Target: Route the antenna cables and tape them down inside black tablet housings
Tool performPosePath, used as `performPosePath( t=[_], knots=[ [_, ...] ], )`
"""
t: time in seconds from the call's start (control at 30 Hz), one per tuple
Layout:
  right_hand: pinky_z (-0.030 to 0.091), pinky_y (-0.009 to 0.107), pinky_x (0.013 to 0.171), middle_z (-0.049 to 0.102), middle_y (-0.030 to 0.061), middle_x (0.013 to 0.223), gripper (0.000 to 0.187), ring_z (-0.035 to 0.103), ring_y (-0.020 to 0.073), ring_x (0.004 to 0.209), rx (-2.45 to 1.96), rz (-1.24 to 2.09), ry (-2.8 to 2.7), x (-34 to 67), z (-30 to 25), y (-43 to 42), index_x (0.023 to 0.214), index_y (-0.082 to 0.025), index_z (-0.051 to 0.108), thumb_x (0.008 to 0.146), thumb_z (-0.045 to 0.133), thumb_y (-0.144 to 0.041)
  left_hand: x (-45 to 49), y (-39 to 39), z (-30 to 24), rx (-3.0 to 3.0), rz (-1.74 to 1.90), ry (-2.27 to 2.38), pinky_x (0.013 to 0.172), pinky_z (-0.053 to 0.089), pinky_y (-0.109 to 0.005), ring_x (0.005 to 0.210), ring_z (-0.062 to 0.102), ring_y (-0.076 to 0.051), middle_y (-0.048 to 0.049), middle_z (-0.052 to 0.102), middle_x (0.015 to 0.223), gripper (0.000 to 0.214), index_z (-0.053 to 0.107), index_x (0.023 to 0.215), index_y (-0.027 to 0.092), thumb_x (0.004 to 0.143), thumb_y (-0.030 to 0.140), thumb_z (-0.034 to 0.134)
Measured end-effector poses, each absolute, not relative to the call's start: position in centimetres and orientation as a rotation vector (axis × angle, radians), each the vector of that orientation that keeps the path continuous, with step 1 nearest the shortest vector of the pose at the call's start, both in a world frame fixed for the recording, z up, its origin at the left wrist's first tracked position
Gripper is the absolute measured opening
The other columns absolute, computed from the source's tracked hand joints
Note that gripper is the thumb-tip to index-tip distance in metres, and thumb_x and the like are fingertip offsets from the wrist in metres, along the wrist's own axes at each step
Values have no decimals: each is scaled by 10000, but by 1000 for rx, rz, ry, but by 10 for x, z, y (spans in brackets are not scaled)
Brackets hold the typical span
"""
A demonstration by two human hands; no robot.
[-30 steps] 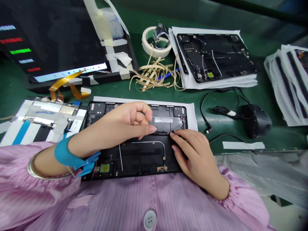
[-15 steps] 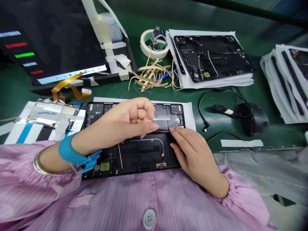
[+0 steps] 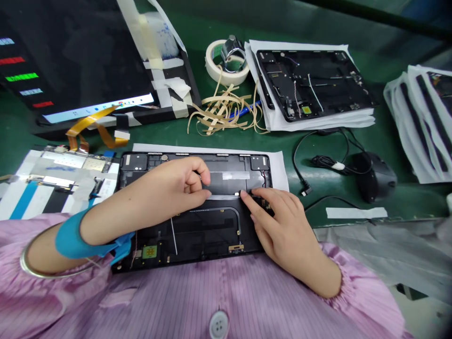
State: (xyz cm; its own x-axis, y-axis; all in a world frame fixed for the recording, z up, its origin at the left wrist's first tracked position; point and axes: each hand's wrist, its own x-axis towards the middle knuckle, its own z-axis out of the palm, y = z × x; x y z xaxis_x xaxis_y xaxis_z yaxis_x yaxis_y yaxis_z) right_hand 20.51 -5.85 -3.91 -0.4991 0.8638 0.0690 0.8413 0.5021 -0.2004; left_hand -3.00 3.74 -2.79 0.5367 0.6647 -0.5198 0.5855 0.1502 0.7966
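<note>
Though likely stiff and light, best taken by the rim [image 3: 203, 154] of tablet shell [image 3: 208, 235], with left grip [image 3: 181, 183] curled, hold unclear, right grip [image 3: 282, 221] spread.

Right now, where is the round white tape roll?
In the head view, the round white tape roll sits at top centre, just behind the tangled tan strips and left of the far rectangular black case.

before me, a casing [image 3: 205, 230] lies on a sheet [image 3: 278, 169]; behind it, a tape roll [image 3: 211, 66]; right of the roll, a second casing [image 3: 319, 75]; behind left, a screen [image 3: 81, 56]; to my right, a cabled device [image 3: 376, 176].
</note>
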Motion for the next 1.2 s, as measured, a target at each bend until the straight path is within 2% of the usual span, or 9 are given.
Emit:
performPosePath(
  t=[1.2],
  knots=[
    [407, 438, 895, 530, 145, 1137, 441, 479, 261, 1072, -1524, 95, -2641, 200, -39, -59, 1317, -157, 489, 884, 407, -141, -28, 37, -27, 1731, 70, 1181, 426, 311, -186, 440, 453, -70, 106, 507, 497, 129, 462, 812, 229, 733, 206, 561]
  ],
)
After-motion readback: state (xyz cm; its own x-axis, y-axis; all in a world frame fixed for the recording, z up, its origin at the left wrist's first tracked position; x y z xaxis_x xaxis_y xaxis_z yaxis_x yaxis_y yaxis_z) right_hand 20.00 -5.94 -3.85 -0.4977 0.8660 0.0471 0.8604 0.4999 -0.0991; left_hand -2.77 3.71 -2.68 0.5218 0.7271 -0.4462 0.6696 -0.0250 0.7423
